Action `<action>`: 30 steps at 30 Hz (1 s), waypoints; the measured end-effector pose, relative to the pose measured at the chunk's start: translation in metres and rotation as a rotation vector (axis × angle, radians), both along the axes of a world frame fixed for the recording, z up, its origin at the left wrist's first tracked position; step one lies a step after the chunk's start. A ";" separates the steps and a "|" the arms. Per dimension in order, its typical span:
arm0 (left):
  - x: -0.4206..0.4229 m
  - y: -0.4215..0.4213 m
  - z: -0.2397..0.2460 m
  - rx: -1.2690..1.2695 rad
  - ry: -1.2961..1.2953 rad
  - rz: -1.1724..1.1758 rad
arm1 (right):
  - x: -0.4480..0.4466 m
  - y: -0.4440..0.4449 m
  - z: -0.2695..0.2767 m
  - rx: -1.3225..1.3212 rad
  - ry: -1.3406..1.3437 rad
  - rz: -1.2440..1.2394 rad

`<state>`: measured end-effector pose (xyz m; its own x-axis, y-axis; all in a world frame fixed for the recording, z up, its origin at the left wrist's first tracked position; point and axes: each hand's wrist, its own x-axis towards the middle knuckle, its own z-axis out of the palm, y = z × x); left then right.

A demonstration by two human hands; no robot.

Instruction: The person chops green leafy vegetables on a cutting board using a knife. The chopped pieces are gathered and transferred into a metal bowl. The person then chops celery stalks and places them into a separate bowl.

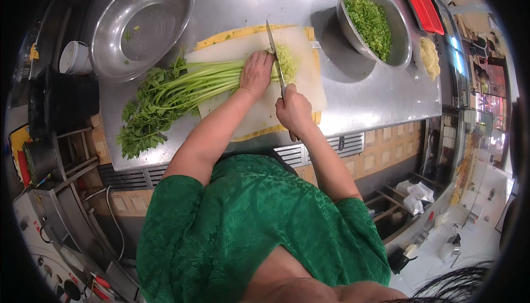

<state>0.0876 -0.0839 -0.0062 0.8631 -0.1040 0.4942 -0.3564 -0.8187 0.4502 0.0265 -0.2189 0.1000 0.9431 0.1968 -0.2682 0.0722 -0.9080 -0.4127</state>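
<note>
My left hand (257, 73) presses down on the stalks of a bunch of leafy celery (207, 76), which lies across a white cutting board (256, 114) with its leaves hanging off to the left. In my right hand (295, 108) is the handle of a large kitchen knife (276, 56). Its blade stands just to the right of my left fingers, at the cut ends of the stalks. Finely chopped celery (288, 62) is heaped against the far side of the blade. A yellow cloth (244, 36) shows under the board's edges.
An upright-rimmed steel basin (103, 34) with a few leaf scraps stands at the upper left, beside a white bucket (74, 58). At the upper right, a steel bowl (403, 48) holds chopped greens (368, 25). Near it are a bowl of pale minced food (430, 58) and a red plastic basket (422, 5).
</note>
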 end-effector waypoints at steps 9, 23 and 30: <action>0.003 0.001 0.002 0.019 -0.059 0.000 | 0.013 0.004 -0.009 0.041 -0.052 0.003; -0.002 0.001 0.001 0.007 -0.027 0.011 | 0.000 -0.002 -0.011 0.021 0.014 0.011; 0.003 -0.003 0.001 -0.021 -0.073 -0.020 | 0.017 0.000 -0.033 0.056 -0.104 -0.036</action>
<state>0.0907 -0.0872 -0.0049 0.8224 -0.1098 0.5582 -0.4051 -0.8020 0.4390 0.0438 -0.2186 0.0674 0.9719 0.1741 -0.1583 0.0846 -0.8864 -0.4550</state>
